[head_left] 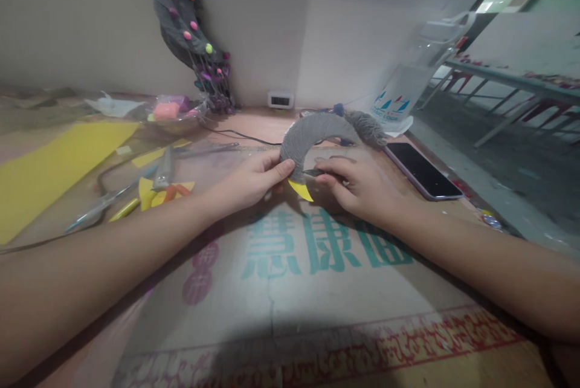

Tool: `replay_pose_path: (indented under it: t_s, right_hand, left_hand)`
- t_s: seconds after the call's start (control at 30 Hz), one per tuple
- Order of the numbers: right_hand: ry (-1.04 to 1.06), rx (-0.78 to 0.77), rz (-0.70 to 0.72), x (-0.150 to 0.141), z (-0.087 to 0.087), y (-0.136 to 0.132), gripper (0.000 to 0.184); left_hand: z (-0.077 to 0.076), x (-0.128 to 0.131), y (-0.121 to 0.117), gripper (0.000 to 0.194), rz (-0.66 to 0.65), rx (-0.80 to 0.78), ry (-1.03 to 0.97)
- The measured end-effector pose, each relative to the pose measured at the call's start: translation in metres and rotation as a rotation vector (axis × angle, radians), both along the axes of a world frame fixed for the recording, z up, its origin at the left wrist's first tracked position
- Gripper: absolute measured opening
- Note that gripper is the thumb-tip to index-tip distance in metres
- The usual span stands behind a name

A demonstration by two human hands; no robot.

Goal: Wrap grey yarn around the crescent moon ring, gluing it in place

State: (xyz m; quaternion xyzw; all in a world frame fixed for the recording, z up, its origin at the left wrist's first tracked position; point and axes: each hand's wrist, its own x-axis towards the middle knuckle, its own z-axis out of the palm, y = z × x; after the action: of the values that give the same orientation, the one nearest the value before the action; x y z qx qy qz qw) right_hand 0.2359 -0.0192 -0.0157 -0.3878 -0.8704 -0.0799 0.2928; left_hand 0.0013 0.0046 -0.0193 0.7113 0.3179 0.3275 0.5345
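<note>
"What's the left hand [261, 177] doing?"
"Gripping the lower left side of the grey-wrapped crescent [299, 137], thumb in front."
"And the crescent?"
"Between the hands, arching up and over to the right, its yellow tip [301, 190] uncovered below."
"The right hand [356, 185]?"
"Just beside that lower end, fingers pinching what looks like grey yarn [312, 172]. Farther right lies a phone [423, 170]."

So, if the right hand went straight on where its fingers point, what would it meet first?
Likely the crescent, near its lower end, then the left hand; exact depth is unclear.
</note>
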Motion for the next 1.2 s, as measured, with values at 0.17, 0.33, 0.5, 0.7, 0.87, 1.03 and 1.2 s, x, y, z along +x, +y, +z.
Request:
replay_pose_path:
  t_s: [0.17, 0.33, 0.5, 0.7, 0.87, 1.03, 1.2]
  right_hand:
    - [0.060, 0.040, 0.003, 0.002, -0.002, 0.001, 0.024]
    - [0.018, 0.028, 0.014, 0.002, 0.003, -0.001, 0.020]
    - [0.000, 0.038, 0.023, 0.001, 0.005, -0.002, 0.022]
    - [-0.021, 0.028, 0.012, 0.001, 0.006, -0.004, 0.023]
    - [-0.063, 0.013, 0.032, 0.001, 0.008, -0.004, 0.023]
    - [-0.001, 0.026, 0.049, 0.002, 0.000, 0.001, 0.024]
    - [0.006, 0.029, 0.048, 0.001, 0.000, -0.001, 0.023]
  left_hand:
    - [0.001, 0.001, -0.002, 0.035, 0.028, -0.008, 0.004]
    - [0.003, 0.000, -0.002, 0.037, 0.039, -0.015, 0.000]
    - [0.002, 0.000, -0.002, 0.036, 0.040, -0.001, -0.001]
    - [0.001, -0.001, -0.001, 0.037, 0.014, -0.034, -0.014]
    - [0.001, -0.001, 0.000, 0.037, -0.032, -0.017, -0.022]
    - [-0.001, -0.003, 0.002, 0.037, -0.047, -0.011, -0.015]
    - [0.000, -0.002, 0.001, 0.036, -0.034, 0.001, -0.024]
